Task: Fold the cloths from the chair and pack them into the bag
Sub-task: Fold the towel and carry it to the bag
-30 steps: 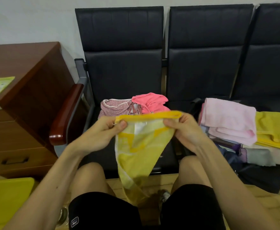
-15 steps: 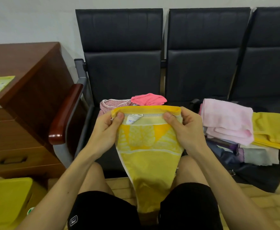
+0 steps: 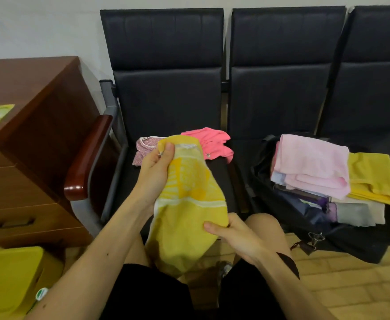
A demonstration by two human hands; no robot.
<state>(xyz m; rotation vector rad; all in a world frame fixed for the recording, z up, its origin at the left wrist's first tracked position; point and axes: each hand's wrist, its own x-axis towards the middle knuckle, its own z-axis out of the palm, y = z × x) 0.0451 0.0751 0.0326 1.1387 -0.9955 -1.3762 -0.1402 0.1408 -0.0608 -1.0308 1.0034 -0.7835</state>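
A yellow patterned cloth [image 3: 187, 204] hangs between my knees in front of the left chair seat [image 3: 173, 181]. My left hand [image 3: 153, 169] pinches its top hem, thumb over the edge. Lower down, my right hand [image 3: 235, 239] grips its right side. Behind the cloth, a bright pink cloth [image 3: 212, 143] and a pink speckled cloth [image 3: 143, 150] lie loose on the seat. A black bag [image 3: 328, 236] sits open on the middle seat, stacked with a folded pale pink towel [image 3: 312, 165], a folded yellow cloth [image 3: 372, 176] and other folded cloths [image 3: 351, 211].
A wooden drawer cabinet [image 3: 34, 158] stands at the left, beside the chair's brown armrest [image 3: 87, 158]. A yellow object [image 3: 7, 280] lies at the lower left on the floor. Black chair backs [image 3: 281, 65] line the wall. The floor at the lower right is tiled.
My right hand let go of the top hem and moved down to grip the cloth's lower right side. My left hand kept the top hem, and the cloth now hangs narrower.
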